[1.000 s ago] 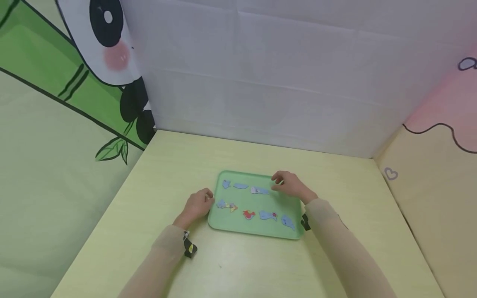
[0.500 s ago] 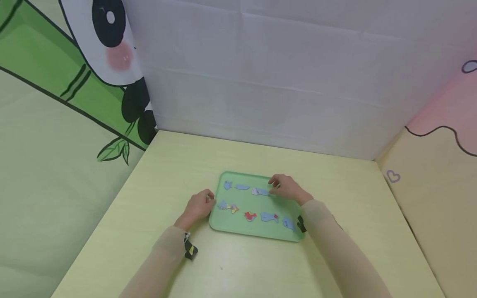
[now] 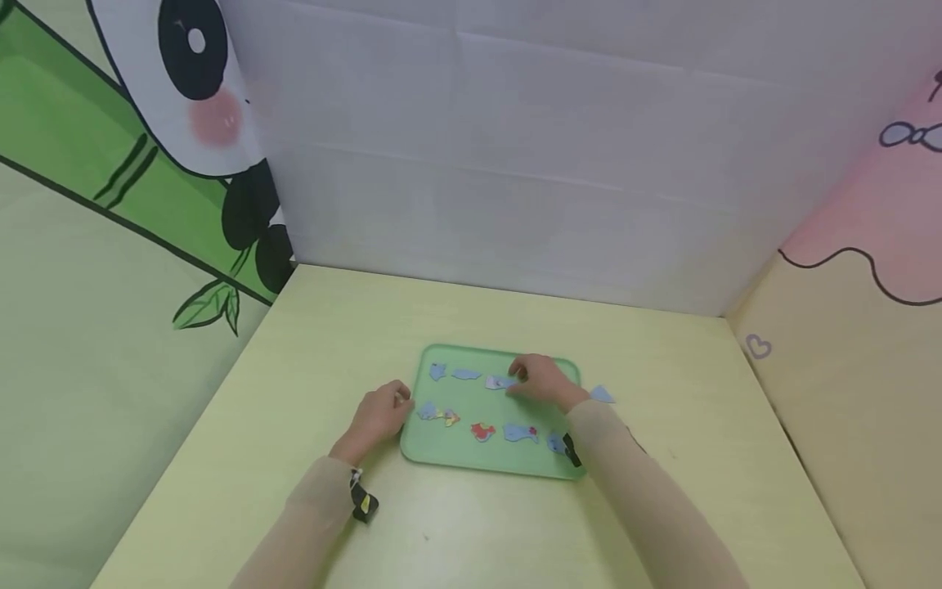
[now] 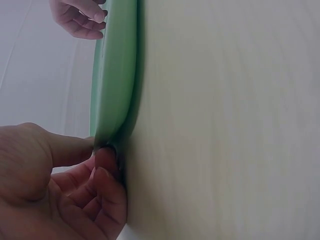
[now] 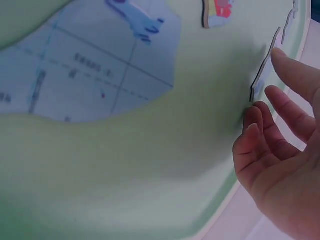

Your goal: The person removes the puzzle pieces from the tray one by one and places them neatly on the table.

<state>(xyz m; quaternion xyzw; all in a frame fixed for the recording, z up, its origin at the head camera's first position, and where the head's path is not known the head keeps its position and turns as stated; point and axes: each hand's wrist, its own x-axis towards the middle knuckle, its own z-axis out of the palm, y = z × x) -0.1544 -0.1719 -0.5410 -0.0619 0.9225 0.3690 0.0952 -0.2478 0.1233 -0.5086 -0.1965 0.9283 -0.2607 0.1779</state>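
Observation:
A green tray lies on the table with several thin, irregular puzzle pieces in two rows. My left hand grips the tray's left edge; in the left wrist view its thumb is over the green rim and the fingers are curled beneath. My right hand is over the back row, at the right end of a blue puzzle piece. In the right wrist view, thumb and fingertips pinch that piece's thin edge. Nearer pieces are a red one and a blue one with a red spot.
A blue triangular piece lies on the table right of the tray. The right wrist's black strap partly covers a front-row blue piece. A white wall stands behind, with printed sheets on both sides.
My right hand has moved left onto the end of the back-row piece, uncovering the blue triangle on the table. My left hand stays at the tray edge. The head view has shifted slightly.

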